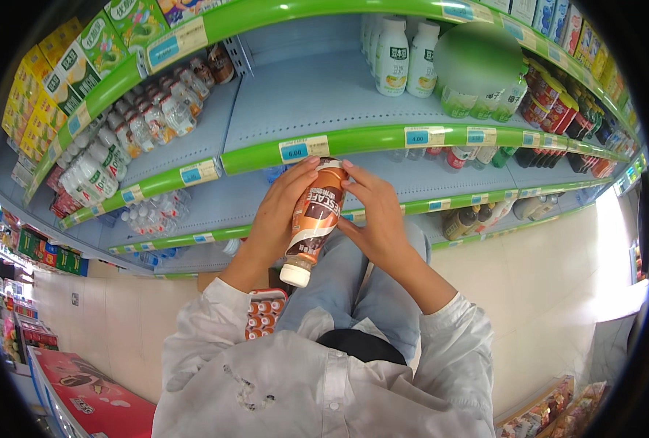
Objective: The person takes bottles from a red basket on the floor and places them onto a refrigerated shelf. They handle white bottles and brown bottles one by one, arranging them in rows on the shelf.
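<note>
A Nescafé coffee bottle (318, 213) with a brown and orange sleeve and a white cap is held between both hands, its cap pointing down toward the body. My left hand (281, 205) grips its left side near the base. On the right side, the fingertips of my right hand (372, 211) touch the bottle near the base. Behind the bottle runs the green front edge of a blue-grey shelf (357, 143) with price tags. White plastic bottles (392, 57) stand upright on that shelf, beside green-and-white bottles (458, 104).
Multipacks of small bottles (163, 117) fill the shelf at left, with drink cartons (78, 65) above. Lower shelves (215, 211) hold more bottles. A tray of orange-capped bottles (264, 315) is low beside the left forearm. A red display case (92, 391) stands at lower left.
</note>
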